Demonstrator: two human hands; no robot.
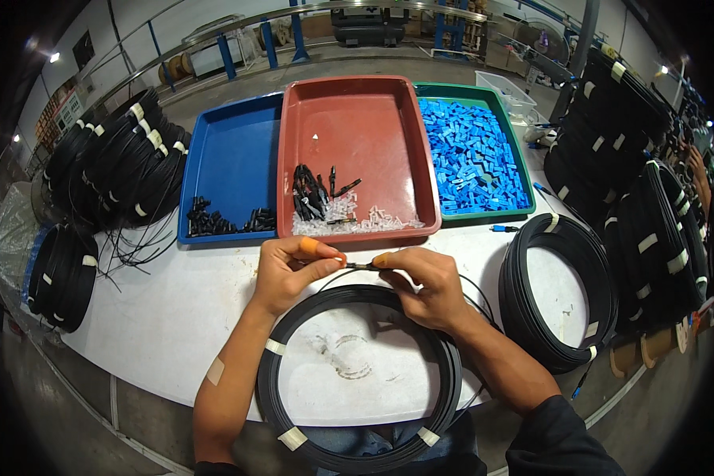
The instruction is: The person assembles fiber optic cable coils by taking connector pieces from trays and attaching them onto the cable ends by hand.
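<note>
In front of me both hands meet at a thin black cable end with a small dark connector [360, 266]. My left hand [287, 276] pinches one end of it, with orange covers on its fingers. My right hand [427, 284] pinches the other end, an orange cover on one fingertip. The fingers hide part of the connector, so its exact form is unclear. From it the cable curves down toward a black cable coil [270, 381], bound with pale tape, which lies below my hands and overhangs the table's near edge.
Beyond my hands stand a blue tray [234, 151] with black parts, a red tray [357, 119] with black and clear pieces, and a green tray [484, 216] of blue connectors. Another coil [517, 297] lies right on the white table [159, 317]. Coil stacks [127, 159] flank both sides.
</note>
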